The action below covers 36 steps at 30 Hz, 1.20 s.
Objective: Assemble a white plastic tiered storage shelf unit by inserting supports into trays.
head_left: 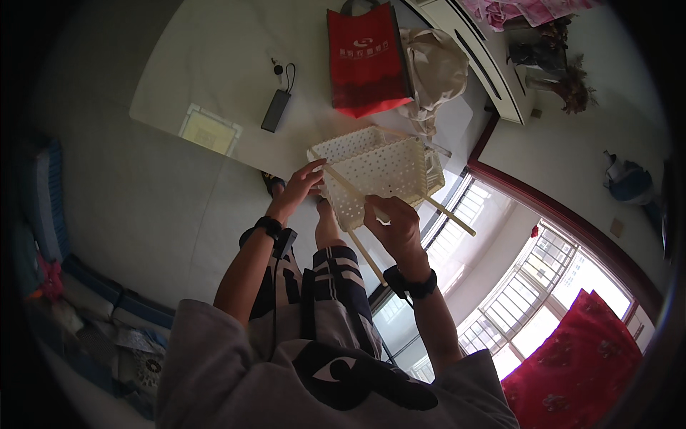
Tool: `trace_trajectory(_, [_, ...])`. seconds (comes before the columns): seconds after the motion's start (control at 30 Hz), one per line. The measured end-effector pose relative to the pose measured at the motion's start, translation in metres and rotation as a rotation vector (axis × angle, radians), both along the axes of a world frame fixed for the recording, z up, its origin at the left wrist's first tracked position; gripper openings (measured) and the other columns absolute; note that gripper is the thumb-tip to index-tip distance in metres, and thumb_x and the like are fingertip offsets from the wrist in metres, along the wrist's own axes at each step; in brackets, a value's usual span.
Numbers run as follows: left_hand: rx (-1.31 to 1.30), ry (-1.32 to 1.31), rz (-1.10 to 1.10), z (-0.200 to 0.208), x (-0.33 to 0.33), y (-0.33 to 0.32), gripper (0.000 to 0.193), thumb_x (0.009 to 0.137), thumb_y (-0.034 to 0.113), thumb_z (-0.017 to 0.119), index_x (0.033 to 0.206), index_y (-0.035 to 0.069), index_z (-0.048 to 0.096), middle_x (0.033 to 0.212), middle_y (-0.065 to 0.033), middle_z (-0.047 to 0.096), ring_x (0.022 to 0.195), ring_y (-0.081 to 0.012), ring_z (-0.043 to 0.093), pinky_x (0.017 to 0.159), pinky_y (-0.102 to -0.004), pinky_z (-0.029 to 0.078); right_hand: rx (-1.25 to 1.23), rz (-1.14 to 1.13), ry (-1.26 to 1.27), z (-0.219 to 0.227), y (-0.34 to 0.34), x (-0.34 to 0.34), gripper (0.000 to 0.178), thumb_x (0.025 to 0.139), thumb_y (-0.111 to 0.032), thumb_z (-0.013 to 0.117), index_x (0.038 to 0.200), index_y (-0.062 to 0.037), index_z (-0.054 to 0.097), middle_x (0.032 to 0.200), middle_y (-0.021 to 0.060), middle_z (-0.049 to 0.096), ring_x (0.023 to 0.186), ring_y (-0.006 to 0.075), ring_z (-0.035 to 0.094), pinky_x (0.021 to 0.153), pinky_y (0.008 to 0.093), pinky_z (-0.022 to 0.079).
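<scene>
Cream rod (348, 186) is crossing the basket (386, 168), right hand (395, 223) pinching the rod, left hand (294, 193) touching the basket's left edge, hold unclear.

You are in what looks like the living room of a home, shown by the blue padded seating (136, 309) along your left, the pale marbled table (221, 64) before you, the cream cabinet (475, 61), the vase of dried flowers (574, 89) and the barred balcony windows (509, 304).
</scene>
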State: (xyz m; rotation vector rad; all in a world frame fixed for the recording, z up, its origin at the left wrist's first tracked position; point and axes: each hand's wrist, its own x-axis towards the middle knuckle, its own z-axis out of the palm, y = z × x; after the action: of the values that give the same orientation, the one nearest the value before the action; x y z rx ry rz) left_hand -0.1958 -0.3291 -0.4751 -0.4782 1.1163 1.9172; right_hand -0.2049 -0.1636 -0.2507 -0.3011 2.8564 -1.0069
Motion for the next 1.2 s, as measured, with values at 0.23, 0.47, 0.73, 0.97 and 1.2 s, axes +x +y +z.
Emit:
trace_trajectory(0.23, [-0.001,0.044,-0.021,-0.007,-0.005,-0.001,0.043,0.097,0.032,0.053,0.137,0.018,0.049,0.109,-0.0001,0.059,0.099,-0.011,0.058,0.088,-0.0292,0.048,-0.006,-0.054,0.03,-0.008,0.005,-0.002,0.015,0.072,0.002,0.071,0.087,0.0005,0.067,0.071,0.0137,0.064,0.058,0.0257,0.06,0.053,0.0328,0.049])
trace_trajectory(0.47, [-0.075,0.188,0.018,-0.01,-0.002,0.002,0.039,0.095,0.022,0.055,0.132,0.009,0.052,0.089,0.0026,0.06,0.085,-0.0054,0.053,0.079,-0.0204,0.045,0.01,-0.108,-0.009,-0.011,0.012,0.012,0.016,0.075,0.002,0.07,0.091,0.0005,0.066,0.075,0.0146,0.065,0.061,0.0276,0.063,0.057,0.0336,0.051])
trace_trajectory(0.73, [-0.145,0.131,-0.034,-0.002,-0.017,0.007,0.041,0.098,0.031,0.052,0.132,0.009,0.051,0.106,-0.0024,0.062,0.088,-0.0077,0.055,0.078,-0.0223,0.047,-0.014,0.036,-0.164,0.0,-0.025,-0.016,0.022,0.079,-0.004,0.069,0.1,-0.0005,0.063,0.08,0.0171,0.063,0.073,0.0343,0.062,0.065,0.0397,0.051])
trace_trajectory(0.97, [-0.124,0.156,0.027,0.002,-0.012,0.015,0.043,0.099,0.03,0.048,0.137,0.012,0.046,0.11,-0.0033,0.059,0.099,-0.0126,0.057,0.086,-0.0292,0.049,-0.064,0.046,-0.241,0.0,-0.001,-0.029,0.022,0.086,-0.011,0.064,0.107,-0.0031,0.063,0.091,0.0152,0.064,0.082,0.0317,0.063,0.072,0.0388,0.051])
trace_trajectory(1.2, [-0.321,0.356,-0.047,0.034,-0.009,0.049,0.059,0.095,0.02,0.055,0.144,0.008,0.025,0.11,-0.0108,0.058,0.094,-0.02,0.056,0.078,-0.0294,0.047,-0.389,-0.137,-0.317,0.02,0.092,0.026,0.029,0.09,-0.005,0.057,0.118,0.0012,0.057,0.079,0.0066,0.062,0.072,0.0148,0.062,0.064,0.0269,0.05])
